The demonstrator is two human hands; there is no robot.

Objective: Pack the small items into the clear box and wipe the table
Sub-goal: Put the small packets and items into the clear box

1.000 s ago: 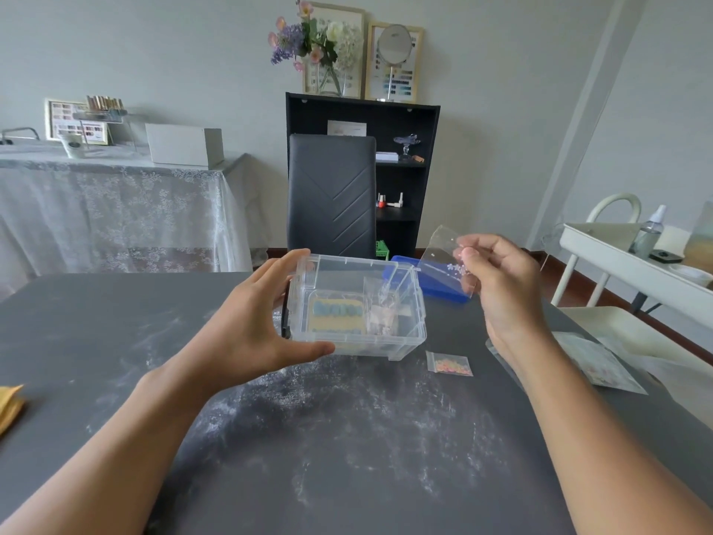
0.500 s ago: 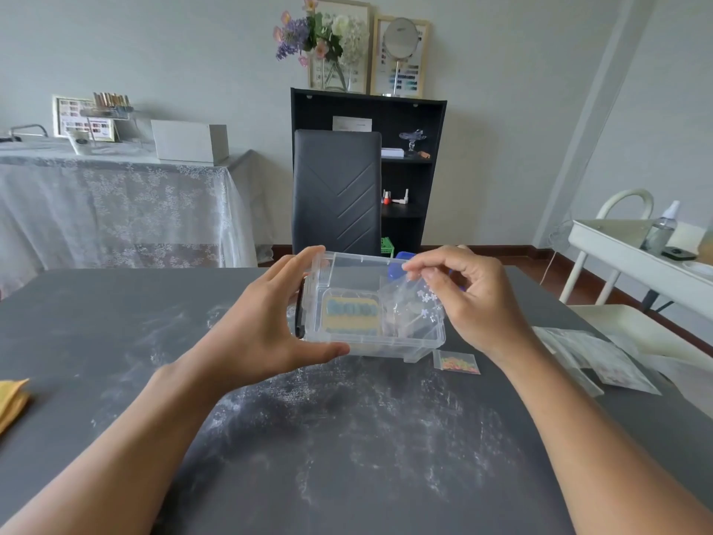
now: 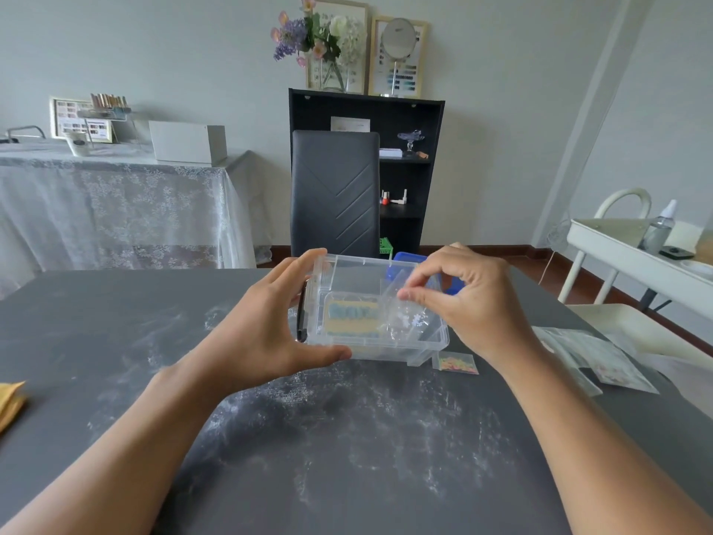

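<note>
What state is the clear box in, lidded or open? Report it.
Open. The clear box has no lid on top; the right hand reaches into it with a clear packet while the left hand steadies its side.

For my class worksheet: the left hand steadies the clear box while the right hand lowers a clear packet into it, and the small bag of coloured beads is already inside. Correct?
Not quite. In the head view the small bag of coloured beads lies on the table beside the clear box. The left hand, right hand and clear packet are as stated.

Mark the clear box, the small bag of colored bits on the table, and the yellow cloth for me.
clear box (image 3: 389, 351): head view, front wall near the bottom edge.
small bag of colored bits (image 3: 456, 362): head view, middle of the bag.
yellow cloth (image 3: 9, 403): head view, folded part at the table's left edge.
</note>
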